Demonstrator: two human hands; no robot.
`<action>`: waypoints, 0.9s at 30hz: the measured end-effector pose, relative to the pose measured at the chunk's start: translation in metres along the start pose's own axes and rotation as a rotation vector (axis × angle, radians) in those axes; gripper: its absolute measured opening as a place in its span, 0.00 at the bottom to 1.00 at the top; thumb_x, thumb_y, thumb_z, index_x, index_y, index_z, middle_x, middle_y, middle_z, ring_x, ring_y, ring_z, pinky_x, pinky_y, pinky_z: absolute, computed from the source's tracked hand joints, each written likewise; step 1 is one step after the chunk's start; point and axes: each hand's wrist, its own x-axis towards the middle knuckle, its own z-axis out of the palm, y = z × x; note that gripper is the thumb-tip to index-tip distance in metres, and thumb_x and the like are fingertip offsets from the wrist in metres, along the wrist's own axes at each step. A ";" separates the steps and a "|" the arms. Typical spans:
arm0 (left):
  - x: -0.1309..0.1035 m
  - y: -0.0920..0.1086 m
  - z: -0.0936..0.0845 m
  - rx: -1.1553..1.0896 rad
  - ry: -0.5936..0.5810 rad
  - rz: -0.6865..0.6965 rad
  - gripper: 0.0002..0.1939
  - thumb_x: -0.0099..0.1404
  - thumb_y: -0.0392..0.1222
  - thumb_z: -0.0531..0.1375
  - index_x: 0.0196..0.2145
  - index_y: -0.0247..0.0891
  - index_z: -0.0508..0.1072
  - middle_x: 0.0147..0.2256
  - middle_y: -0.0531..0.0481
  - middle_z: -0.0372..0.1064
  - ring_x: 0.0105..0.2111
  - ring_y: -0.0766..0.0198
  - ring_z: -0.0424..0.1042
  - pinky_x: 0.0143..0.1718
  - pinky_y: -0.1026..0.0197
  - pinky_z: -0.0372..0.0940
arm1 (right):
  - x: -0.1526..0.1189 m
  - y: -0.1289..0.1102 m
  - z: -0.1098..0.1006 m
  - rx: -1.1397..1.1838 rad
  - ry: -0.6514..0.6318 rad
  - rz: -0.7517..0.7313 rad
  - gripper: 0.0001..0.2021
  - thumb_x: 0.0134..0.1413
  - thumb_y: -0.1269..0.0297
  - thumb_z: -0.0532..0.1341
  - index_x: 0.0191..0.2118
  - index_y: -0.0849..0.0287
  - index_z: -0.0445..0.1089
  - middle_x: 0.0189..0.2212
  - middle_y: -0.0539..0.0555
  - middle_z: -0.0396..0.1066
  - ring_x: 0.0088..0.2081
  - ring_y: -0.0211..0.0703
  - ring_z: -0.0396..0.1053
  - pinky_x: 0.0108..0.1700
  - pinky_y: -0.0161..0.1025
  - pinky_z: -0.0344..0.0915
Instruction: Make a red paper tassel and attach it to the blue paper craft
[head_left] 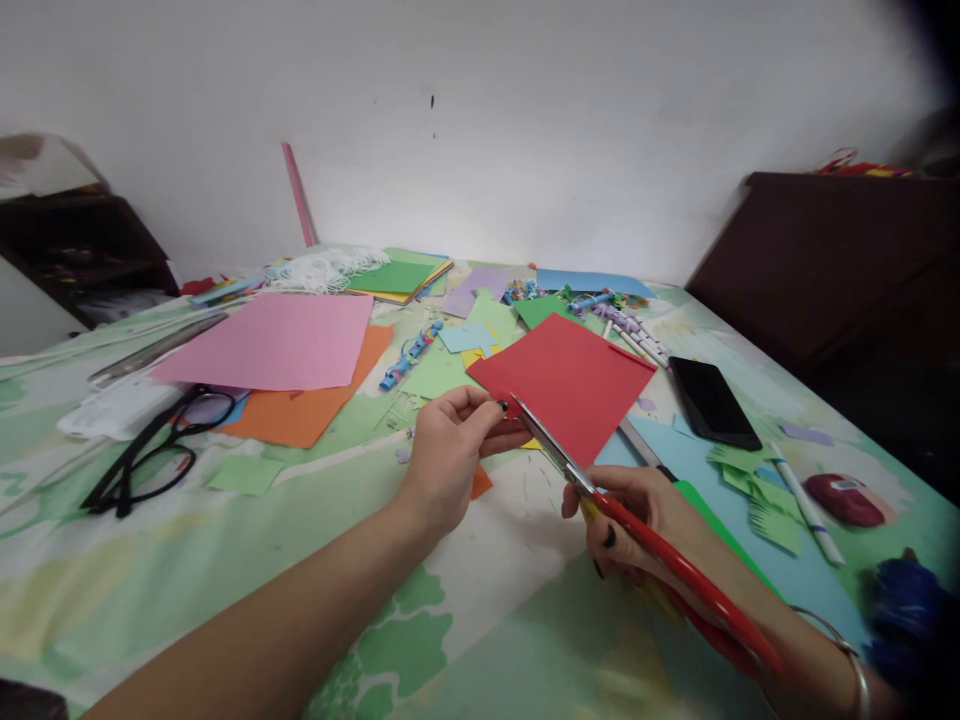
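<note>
One red sheet [574, 375] lies beyond my left hand [454, 445], pinched closed, contents unclear; my right hand [651, 495] grips sheetward-pointing scissors [679, 565].

We can read no words, numbers or brand names anywhere in view. We notice a small pale patch [849, 484] on the rounded maroon object [838, 505] at right, and a tiny red mark [182, 465] at a lens of the black-framed glasses [133, 462]; neither is legible to us.
</note>
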 end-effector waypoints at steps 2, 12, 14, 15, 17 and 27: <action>0.000 0.000 0.000 0.000 0.011 0.005 0.06 0.53 0.32 0.61 0.22 0.34 0.66 0.25 0.48 0.76 0.28 0.62 0.77 0.34 0.60 0.73 | 0.000 0.000 0.000 -0.001 -0.003 -0.003 0.32 0.37 0.35 0.65 0.33 0.63 0.67 0.17 0.49 0.63 0.18 0.33 0.57 0.18 0.29 0.50; -0.001 0.001 0.001 -0.004 0.027 -0.001 0.05 0.54 0.32 0.61 0.23 0.33 0.67 0.25 0.47 0.76 0.28 0.62 0.77 0.35 0.59 0.73 | 0.000 -0.001 0.000 -0.005 -0.003 0.007 0.30 0.38 0.37 0.66 0.33 0.63 0.67 0.17 0.48 0.63 0.17 0.32 0.57 0.18 0.28 0.50; -0.001 0.000 0.001 -0.003 0.023 0.000 0.05 0.54 0.32 0.61 0.23 0.33 0.67 0.26 0.47 0.76 0.29 0.62 0.77 0.35 0.59 0.73 | 0.000 -0.001 0.000 -0.003 -0.002 0.013 0.29 0.40 0.38 0.66 0.34 0.63 0.67 0.17 0.48 0.63 0.17 0.31 0.56 0.17 0.28 0.50; 0.000 0.000 0.001 -0.002 0.020 0.002 0.05 0.54 0.32 0.61 0.23 0.33 0.67 0.26 0.47 0.76 0.29 0.62 0.77 0.35 0.59 0.73 | 0.000 -0.002 0.001 -0.003 0.001 0.015 0.29 0.41 0.38 0.66 0.34 0.63 0.67 0.17 0.48 0.63 0.17 0.30 0.55 0.17 0.28 0.50; 0.000 0.000 0.000 0.002 0.015 0.007 0.06 0.54 0.32 0.61 0.23 0.33 0.67 0.25 0.48 0.76 0.29 0.62 0.77 0.35 0.60 0.73 | 0.000 -0.003 0.001 0.003 0.002 0.018 0.28 0.41 0.39 0.66 0.33 0.63 0.67 0.17 0.47 0.62 0.16 0.29 0.53 0.17 0.27 0.51; -0.002 -0.001 -0.001 0.022 0.002 0.001 0.06 0.53 0.34 0.63 0.23 0.34 0.68 0.27 0.47 0.76 0.32 0.59 0.78 0.40 0.55 0.73 | 0.000 -0.003 0.003 0.032 0.014 0.031 0.24 0.42 0.43 0.68 0.32 0.62 0.66 0.16 0.45 0.57 0.17 0.30 0.52 0.18 0.29 0.50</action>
